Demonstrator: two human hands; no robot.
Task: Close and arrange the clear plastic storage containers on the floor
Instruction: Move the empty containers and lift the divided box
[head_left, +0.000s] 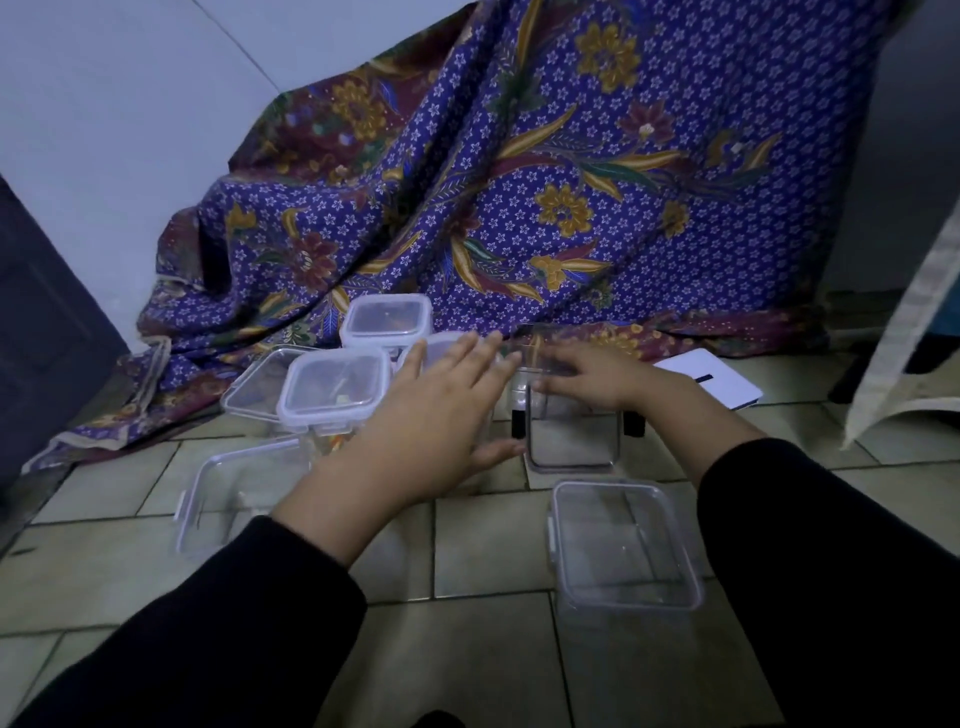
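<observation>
Several clear plastic containers stand on the tiled floor. Two lidded ones sit at the back left, the near lidded container (335, 388) and the far lidded container (388, 318). A tall clear container with black clips (571, 431) stands in the middle, and my right hand (597, 379) lies on its top with fingers spread flat. My left hand (441, 410) hovers open, fingers straight, just left of it, over another container that it mostly hides. An open lidless container (623, 545) stands nearest me on the right. A clear lid or shallow tub (228, 488) lies at the left.
A purple flowered cloth (519, 182) is draped behind the containers, over the floor's back edge. A white flat box (711, 382) lies at the right behind my right hand. A pale fabric strip (914, 332) hangs at the far right. Bare tiles (467, 649) lie near me.
</observation>
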